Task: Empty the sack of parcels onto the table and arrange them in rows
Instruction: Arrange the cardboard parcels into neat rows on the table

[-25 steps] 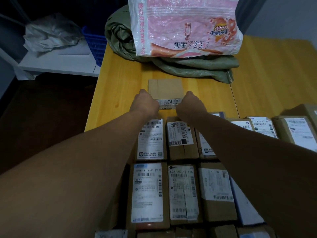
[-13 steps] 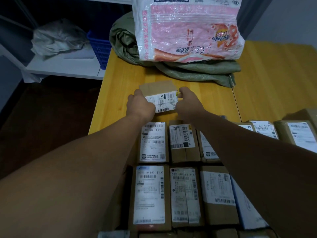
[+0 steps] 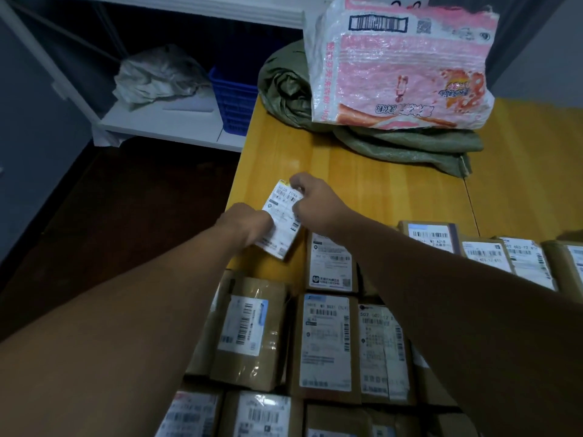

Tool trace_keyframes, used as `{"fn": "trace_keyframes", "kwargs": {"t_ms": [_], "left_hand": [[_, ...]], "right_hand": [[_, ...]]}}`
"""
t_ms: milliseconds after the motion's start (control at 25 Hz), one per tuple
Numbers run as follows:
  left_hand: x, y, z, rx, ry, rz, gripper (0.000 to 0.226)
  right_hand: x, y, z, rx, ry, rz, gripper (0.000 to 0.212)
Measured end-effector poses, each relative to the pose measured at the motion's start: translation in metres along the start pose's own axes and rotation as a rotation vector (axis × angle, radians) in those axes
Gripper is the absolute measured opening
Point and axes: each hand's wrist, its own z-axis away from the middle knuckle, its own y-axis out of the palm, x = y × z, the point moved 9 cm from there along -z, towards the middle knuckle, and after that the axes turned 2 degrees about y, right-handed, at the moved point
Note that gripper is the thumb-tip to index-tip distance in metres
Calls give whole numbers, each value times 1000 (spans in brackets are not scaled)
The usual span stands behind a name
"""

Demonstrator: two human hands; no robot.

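The small parcel (image 3: 282,219), now carried left with its label up, is gripped at both ends by the left hand (image 3: 249,225) and right hand (image 3: 315,203) near the counter (image 3: 347,184) edge. It is best set down square beside the top row (image 3: 331,266).

Small print on parcel labels (image 3: 325,345): illegible.

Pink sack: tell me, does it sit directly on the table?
No, the pink sack sits on a folded green sack, which lies on the table.
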Motion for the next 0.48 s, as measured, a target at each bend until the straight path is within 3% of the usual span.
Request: {"fn": "trace_keyframes", "kwargs": {"t_ms": [80,200,480], "left_hand": [[10,8,1,71,-22,-41,18],[11,11,-5,53,38,-41,16],[10,17,-8,64,69,-15,31]], "right_hand": [[-5,11,-3,48,36,95,52],[-11,19,-4,80,65,212,42],[-18,30,-5,138,51,403,40]]}}
